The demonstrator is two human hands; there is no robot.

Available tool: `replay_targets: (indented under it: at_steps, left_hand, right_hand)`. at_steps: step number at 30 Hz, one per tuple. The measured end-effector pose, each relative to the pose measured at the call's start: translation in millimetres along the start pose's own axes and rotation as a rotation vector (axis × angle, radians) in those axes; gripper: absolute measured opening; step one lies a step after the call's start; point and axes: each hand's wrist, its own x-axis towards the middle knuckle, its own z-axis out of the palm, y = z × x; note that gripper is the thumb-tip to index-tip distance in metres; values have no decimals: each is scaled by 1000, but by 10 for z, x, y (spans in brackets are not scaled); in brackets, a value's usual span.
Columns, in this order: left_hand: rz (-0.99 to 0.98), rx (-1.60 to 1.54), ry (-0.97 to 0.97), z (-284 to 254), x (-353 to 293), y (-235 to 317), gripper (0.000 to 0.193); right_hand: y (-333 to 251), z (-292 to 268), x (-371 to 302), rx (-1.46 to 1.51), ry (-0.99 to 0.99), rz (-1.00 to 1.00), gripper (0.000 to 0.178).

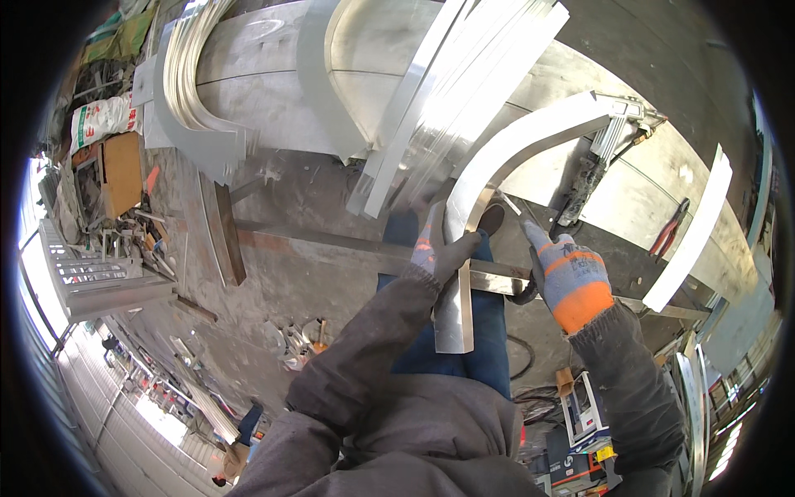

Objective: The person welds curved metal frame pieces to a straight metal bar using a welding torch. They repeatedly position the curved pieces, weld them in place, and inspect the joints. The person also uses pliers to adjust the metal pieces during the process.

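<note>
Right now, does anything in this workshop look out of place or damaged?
Scraps lie jumbled at far left, untidy compared with the stacked curved strips. The curved metal piece in the left hand shows no obvious damage.

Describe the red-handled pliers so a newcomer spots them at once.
Start at the big pale metal surface, on its right side, beyond the right hand. The pliers lie there between a silver-and-black tool and a curved strip. Red handles set them apart from both.

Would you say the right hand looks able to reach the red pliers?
Probably yes: nothing visible stands between the right hand and the red pliers, though it seems to hold a thin stick.
</note>
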Motion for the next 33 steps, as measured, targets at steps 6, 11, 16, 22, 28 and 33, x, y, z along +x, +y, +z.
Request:
replay_targets:
  at_steps: [6, 11, 16, 22, 28, 33]
  left_hand:
    - [91, 102, 53, 92, 20, -99, 71]
    - [25, 23, -13, 123, 37, -214, 76]
    - [-7, -19, 12, 17, 132, -254, 82]
    - [-71, -344, -210, -216, 97, -212, 50]
    - [-82, -416, -254, -291, 139, -125, 51]
    - [-305, -553, -348, -403, 91, -101, 51]
  right_hand:
    - [-164, -289, 79, -78, -134, 20, 71]
    - [-120, -382, 138, -61, -191, 25, 69]
    - [227, -111, 95, 154, 144, -212, 51]
    - [426, 436, 336, 603, 266, -289, 47]
    - [399, 731, 422, 1022, 257, -292, 50]
    - [191, 716, 340, 1622, -1, -141, 54]
